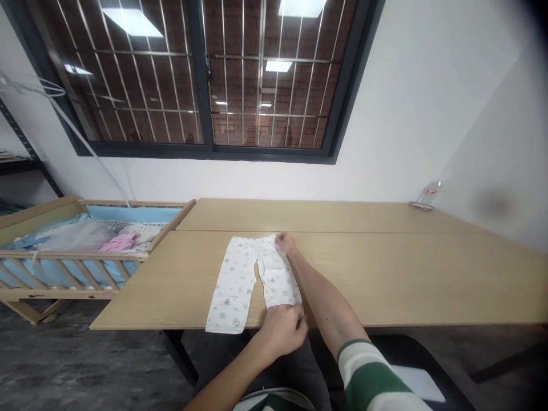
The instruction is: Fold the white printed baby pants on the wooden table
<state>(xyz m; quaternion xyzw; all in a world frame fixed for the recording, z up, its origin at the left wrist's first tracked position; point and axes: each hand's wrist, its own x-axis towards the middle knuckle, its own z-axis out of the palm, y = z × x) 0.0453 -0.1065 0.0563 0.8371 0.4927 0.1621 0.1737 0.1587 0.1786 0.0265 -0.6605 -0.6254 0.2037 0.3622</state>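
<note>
A small pair of white baby pants (233, 274) with a sparse green and grey print lies flat on the wooden table (385, 274). Its waistband points away from me, and both legs reach the table's near edge. The left leg's hem hangs slightly over that edge. My left hand (282, 328) is closed on the hem of the right leg, hiding that hem. At the far right corner of the waistband, my right hand (285, 243) pinches the fabric. My right forearm runs alongside the right leg.
A wooden crib (98, 265) with blue lining, bedding and a pink cloth (120, 242) stands left of the table. A clear plastic bottle or packet (428, 195) lies at the back right. Behind are a barred window (205, 149) and white wall. A black chair (411, 348) sits below right.
</note>
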